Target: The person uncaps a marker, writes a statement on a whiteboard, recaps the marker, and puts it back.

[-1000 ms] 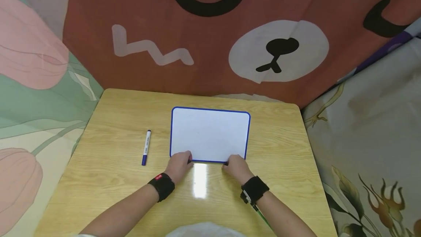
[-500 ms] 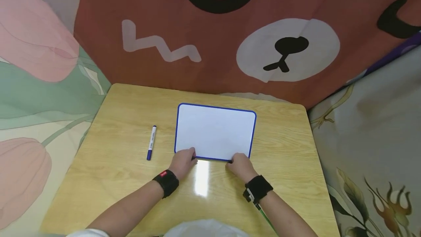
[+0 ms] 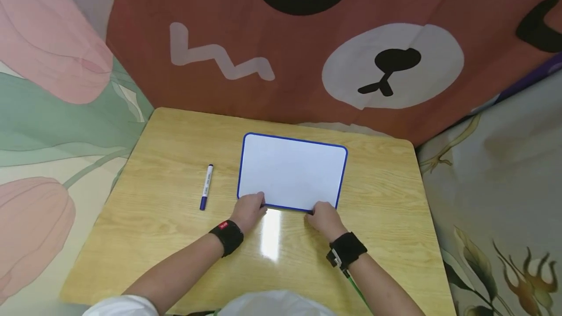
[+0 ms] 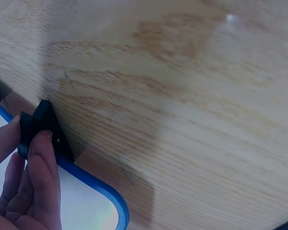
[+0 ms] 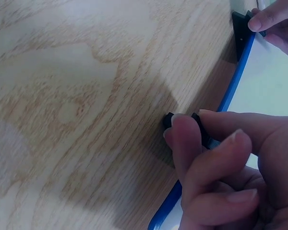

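A white dry-erase board (image 3: 294,172) with a blue frame lies on the wooden table, its long near edge toward me. Along that edge sit two black clip-like pieces. My left hand (image 3: 249,210) pinches the left piece (image 4: 53,128) between thumb and fingers at the board's near-left corner, as the left wrist view shows. At the near-right part of the edge, my right hand (image 3: 327,219) pinches the other piece (image 5: 167,120), mostly hidden behind its fingers. Fingers of both hands are curled at the frame.
To the left of the board lies a whiteboard marker (image 3: 206,189) with a purple-blue cap. The wooden table (image 3: 386,238) is bounded by a brown bear-print cloth (image 3: 290,96) behind and patterned cloths on both sides. Light reflects off the tabletop between my arms.
The head view has shifted, so table, board, marker and hands all appear further right and slightly higher. Both hands keep their grip on the black pieces.
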Demonstrator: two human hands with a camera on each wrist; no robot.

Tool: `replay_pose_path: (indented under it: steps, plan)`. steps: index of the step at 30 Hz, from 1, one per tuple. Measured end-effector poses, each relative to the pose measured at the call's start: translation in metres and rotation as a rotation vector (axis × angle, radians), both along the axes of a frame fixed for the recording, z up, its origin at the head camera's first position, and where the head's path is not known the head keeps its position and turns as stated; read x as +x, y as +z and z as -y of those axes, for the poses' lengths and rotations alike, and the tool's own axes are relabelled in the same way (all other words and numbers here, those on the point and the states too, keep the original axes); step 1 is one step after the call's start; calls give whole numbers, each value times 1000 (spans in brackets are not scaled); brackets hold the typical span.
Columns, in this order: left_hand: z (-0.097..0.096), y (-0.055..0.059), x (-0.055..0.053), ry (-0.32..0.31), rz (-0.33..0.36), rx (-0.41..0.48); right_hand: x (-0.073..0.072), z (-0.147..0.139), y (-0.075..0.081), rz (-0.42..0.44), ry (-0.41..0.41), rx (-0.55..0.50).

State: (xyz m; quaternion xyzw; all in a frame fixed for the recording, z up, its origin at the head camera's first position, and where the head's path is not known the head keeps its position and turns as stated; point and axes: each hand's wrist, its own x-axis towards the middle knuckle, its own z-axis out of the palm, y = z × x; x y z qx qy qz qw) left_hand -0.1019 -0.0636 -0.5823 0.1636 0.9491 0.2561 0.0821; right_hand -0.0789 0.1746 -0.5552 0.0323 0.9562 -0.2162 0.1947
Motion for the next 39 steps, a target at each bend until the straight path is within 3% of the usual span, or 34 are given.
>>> replay_pose_path:
  steps: [5,11,13,15,20,23,26,32,39]
  plan:
    - [0,0,0,-5,-15,-1,-2,-2,0,-3,9,14]
    - [15,12,5,25,97,87,1,-4,0,-17,25,-2]
    - [26,17,6,57,96,111,3,-6,1,-13,13,-20]
    - [40,18,6,114,55,122,6,-9,4,-4,3,-31]
    - [83,16,-1,332,-39,91,16,-17,13,-6,-7,-54]
    - [106,11,-5,427,-13,32,21,-19,18,1,-31,-83]
    - [122,6,-6,474,73,-11,24,-18,22,16,-52,-99]
    - [132,0,-4,511,182,-33,24,-11,30,13,-39,-98]
    - [132,-4,-4,499,159,-54,22,-8,32,9,-31,-80]
